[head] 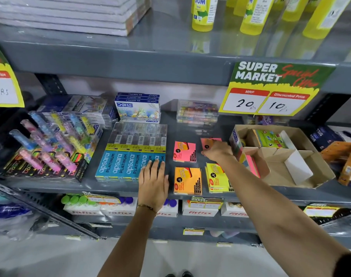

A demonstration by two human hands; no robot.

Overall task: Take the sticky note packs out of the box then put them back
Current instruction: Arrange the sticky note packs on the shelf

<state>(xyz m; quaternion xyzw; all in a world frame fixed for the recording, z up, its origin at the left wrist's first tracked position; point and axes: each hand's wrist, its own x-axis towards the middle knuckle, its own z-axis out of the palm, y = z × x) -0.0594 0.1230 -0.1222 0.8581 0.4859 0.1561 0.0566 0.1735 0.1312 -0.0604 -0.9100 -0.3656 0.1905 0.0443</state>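
A grey metal shop shelf (pixel 190 124) holds four flat sticky note packs laid out in a square. A pink pack (pixel 184 151) sits at the back left, an orange pack (pixel 187 180) front left, and a yellow pack (pixel 218 177) front right. The right hand (pixel 218 150) closes on the second pink pack (pixel 209 142) at the back right, beside an open brown cardboard box (pixel 302 166). The left hand (pixel 153 179) rests flat, fingers spread, on blue pencil boxes (pixel 128 162).
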